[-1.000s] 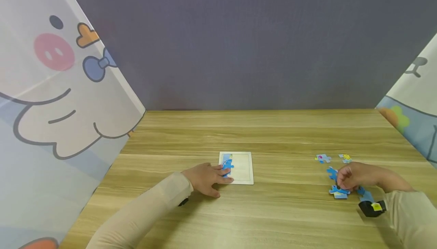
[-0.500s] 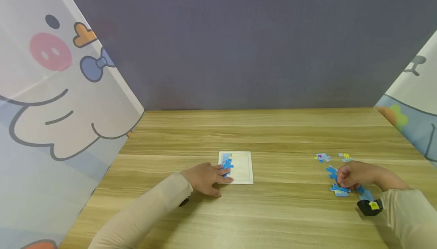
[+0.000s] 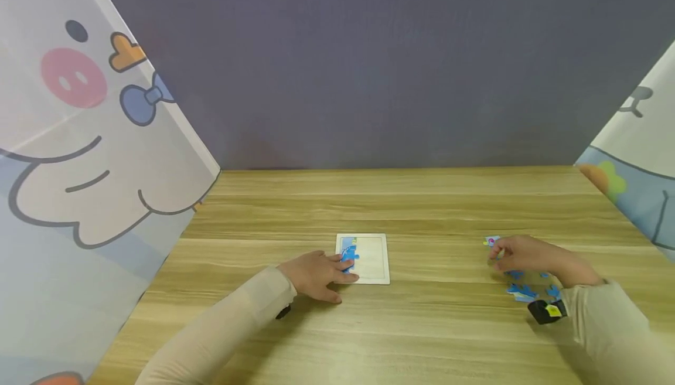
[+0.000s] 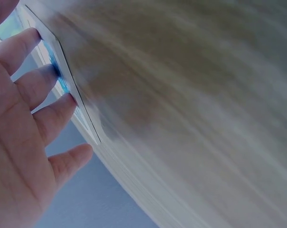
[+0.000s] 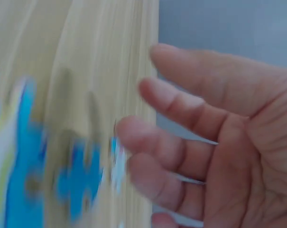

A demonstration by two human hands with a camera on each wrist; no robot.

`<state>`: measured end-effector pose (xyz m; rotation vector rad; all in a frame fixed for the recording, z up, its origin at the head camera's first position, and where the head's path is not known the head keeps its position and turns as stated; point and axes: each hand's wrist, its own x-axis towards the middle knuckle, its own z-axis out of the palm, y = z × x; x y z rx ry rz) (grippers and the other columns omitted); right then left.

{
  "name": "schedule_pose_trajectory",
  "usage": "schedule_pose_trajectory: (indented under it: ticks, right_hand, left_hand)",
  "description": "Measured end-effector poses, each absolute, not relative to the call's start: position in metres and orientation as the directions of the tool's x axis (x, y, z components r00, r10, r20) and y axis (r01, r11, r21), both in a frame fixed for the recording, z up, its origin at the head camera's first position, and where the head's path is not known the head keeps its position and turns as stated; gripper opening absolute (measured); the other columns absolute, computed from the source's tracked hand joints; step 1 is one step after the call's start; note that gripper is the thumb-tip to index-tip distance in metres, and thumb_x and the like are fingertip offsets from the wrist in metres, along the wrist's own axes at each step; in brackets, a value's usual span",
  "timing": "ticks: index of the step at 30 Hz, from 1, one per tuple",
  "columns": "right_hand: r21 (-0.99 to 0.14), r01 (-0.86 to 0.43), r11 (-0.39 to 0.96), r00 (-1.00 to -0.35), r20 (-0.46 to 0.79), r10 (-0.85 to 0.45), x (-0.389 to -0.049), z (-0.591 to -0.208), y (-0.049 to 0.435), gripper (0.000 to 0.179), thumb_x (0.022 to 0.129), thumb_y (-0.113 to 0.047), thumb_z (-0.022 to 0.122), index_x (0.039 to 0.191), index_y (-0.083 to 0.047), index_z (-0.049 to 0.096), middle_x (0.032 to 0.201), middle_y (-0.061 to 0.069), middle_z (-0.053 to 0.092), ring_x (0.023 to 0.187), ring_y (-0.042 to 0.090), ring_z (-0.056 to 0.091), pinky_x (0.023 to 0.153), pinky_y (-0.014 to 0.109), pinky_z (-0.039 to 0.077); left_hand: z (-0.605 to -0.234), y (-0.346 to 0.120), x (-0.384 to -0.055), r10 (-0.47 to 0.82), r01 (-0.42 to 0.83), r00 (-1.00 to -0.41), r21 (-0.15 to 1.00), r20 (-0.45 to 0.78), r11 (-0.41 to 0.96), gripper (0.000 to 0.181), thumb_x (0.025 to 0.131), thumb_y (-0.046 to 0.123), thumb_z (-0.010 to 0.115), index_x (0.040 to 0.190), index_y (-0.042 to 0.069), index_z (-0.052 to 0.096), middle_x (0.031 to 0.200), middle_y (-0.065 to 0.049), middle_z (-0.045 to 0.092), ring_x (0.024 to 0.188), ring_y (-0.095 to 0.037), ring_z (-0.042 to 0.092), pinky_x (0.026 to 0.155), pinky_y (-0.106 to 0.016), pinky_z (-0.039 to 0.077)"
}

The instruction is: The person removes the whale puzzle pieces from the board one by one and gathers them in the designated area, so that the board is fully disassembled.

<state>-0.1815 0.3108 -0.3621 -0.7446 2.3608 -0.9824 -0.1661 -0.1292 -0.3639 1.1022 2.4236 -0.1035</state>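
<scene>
My left hand (image 3: pixel 318 276) lies with spread, straight fingers on the left side of a white puzzle tray (image 3: pixel 373 263). Joined blue puzzle pieces (image 3: pixel 349 251) fill the tray's left strip, partly under those fingers. In the left wrist view, the fingertips (image 4: pixel 67 100) touch the tray. My right hand (image 3: pixel 532 256) hovers over the loose pieces at the right, fingers loosely bent and apart, nothing between them in the right wrist view. Just beyond its fingertips is a puzzle piece with a pink swirl (image 3: pixel 493 240). Blue pieces (image 3: pixel 522 292) show below the hand; others are partly hidden by it.
The wood-grain table (image 3: pixel 422 332) runs back to a dark grey panel (image 3: pixel 395 68). Pale panels with cartoon prints stand at the left (image 3: pixel 105 197) and right (image 3: pixel 643 139). A black wrist device (image 3: pixel 546 311) sits below my right wrist.
My right hand has left the blue pieces, moving left and away from me toward the pink-swirl piece, its fingers spreading apart. My left hand stays on the tray.
</scene>
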Motion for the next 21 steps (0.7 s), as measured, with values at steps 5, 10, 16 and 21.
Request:
schedule_pose_trajectory:
  ticks: [5,10,16,21]
  right_hand:
    - [-0.682,-0.311,0.662,-0.811,-0.173,-0.559,-0.189,-0.354,0.270,0.026,0.091,-0.013,0.063,0.108,0.006,0.060,0.074,-0.002,0.057,0.061,0.007,0.044,0.054,0.025,0.040]
    - [-0.673,-0.407,0.618,-0.808,-0.050,-0.587,-0.198,-0.352,0.234,0.025,0.091,-0.010,0.065,0.109,0.007,0.061,0.074,-0.005,0.054,0.061,0.004,0.042,0.057,0.025,0.041]
    - [-0.618,-0.514,0.595,-0.797,0.088,-0.597,-0.205,-0.353,0.211,0.017,0.087,-0.007,0.069,0.099,0.004,0.065,0.079,-0.006,0.060,0.069,0.003,0.051,0.061,0.027,0.047]
    - [-0.586,-0.553,0.593,-0.782,0.118,-0.612,-0.209,-0.356,0.200,0.014,0.086,-0.007,0.071,0.096,0.002,0.067,0.078,-0.007,0.061,0.070,0.002,0.053,0.061,0.026,0.048]
  left_hand:
    - [-0.364,-0.128,-0.167,0.696,0.731,-0.565,0.121,-0.444,0.671,0.057,0.093,0.045,0.059,0.145,0.030,0.044,0.154,-0.001,0.029,0.141,-0.021,0.026,0.110,-0.048,0.029]
    - [-0.365,-0.129,-0.166,0.697,0.728,-0.565,0.131,-0.441,0.673,0.057,0.092,0.046,0.059,0.145,0.029,0.044,0.154,-0.001,0.029,0.141,-0.021,0.026,0.110,-0.048,0.028]
    - [-0.365,-0.129,-0.167,0.693,0.727,-0.566,0.126,-0.446,0.675,0.057,0.093,0.045,0.058,0.146,0.031,0.042,0.155,0.001,0.027,0.142,-0.019,0.024,0.110,-0.049,0.028]
    - [-0.364,-0.130,-0.167,0.683,0.712,-0.573,0.137,-0.452,0.689,0.057,0.093,0.044,0.059,0.146,0.031,0.042,0.155,0.002,0.026,0.142,-0.019,0.023,0.110,-0.050,0.027]
